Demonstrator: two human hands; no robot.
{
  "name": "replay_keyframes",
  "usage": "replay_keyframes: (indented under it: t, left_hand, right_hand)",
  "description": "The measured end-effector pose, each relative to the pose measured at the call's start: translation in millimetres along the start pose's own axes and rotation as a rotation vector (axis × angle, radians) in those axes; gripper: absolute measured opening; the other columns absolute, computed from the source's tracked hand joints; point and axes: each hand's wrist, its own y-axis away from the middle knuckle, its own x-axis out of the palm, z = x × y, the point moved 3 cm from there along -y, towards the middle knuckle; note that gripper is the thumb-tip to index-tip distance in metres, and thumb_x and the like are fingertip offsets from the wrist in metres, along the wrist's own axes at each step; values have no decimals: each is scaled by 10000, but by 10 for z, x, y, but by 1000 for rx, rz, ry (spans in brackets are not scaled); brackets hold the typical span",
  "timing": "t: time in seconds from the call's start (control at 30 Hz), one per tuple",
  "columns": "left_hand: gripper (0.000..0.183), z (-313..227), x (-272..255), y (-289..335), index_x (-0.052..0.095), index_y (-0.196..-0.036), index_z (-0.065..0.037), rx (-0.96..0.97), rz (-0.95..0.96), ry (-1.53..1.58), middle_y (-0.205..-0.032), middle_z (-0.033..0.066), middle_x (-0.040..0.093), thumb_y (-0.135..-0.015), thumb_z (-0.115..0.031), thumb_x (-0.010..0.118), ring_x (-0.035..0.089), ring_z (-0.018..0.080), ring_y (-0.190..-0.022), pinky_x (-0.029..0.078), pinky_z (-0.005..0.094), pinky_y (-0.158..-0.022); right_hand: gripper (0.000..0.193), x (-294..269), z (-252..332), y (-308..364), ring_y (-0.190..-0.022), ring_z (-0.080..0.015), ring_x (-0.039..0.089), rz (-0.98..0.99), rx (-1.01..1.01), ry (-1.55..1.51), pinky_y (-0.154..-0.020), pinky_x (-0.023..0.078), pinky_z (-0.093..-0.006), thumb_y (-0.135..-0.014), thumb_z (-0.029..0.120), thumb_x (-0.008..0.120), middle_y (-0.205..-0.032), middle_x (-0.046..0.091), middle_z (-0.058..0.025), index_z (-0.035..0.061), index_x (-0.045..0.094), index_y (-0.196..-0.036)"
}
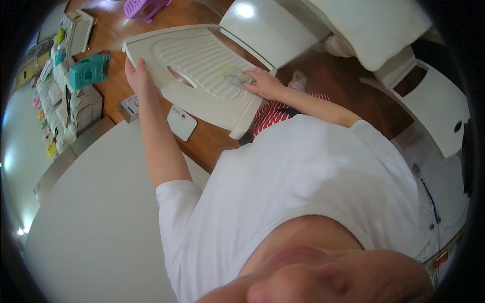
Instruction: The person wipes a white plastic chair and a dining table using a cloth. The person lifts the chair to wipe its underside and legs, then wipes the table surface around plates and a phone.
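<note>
A white plastic stool (174,48) lies tilted in front of me, with a ribbed oval top and a hand slot through it. My left hand (140,78) is closed on its left edge, thumb on the upper side and the other fingers mostly hidden. Toward the stool's right edge, my right hand (265,85) holds a crumpled pale cloth (235,76) with green and yellow patches. The cloth rests against the ribbed top. Beneath the stool's near right corner shows red-and-white striped fabric (275,115).
Brown wooden floor (113,83) surrounds the stool. A teal stool (88,71) and a purple stool (144,7) stand beyond its left side. A small box (130,107) and white flat piece (181,122) lie nearer. White furniture (270,33) stands beyond, with a white chair-like piece (434,108) at right.
</note>
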Motion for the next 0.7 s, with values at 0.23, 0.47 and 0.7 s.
replay_keyframes:
  t: [0.23,0.47,0.7]
  left_hand:
    - [424,73,-42,-74,442,-1328,-15,24,-80,-168,-1218,117,569,-910,-49,505,583,199,-1044,474,328,-890]
    - [451,120,-59,-83,449,-1318,-3,47,-80,-121,-1179,119,584,-878,-57,535,585,201,-1026,472,330,-883]
    - [463,148,1,-100,443,-1316,-4,70,-107,-124,-1196,150,571,-866,-60,534,578,225,-1047,465,341,-893]
  right_hand:
    - [452,-85,86,161,-1054,-362,536,40,-61,-46,-909,443,-420,-851,351,622,-1120,564,-192,33,597,-1172]
    - [390,-219,999,78,-1045,-321,513,68,-503,-206,-896,428,-375,-859,319,650,-1147,521,-147,34,609,-1121]
    - [366,-42,1123,-331,-1049,-295,505,15,-513,-296,-894,421,-363,-848,271,667,-1144,519,-130,17,597,-1102]
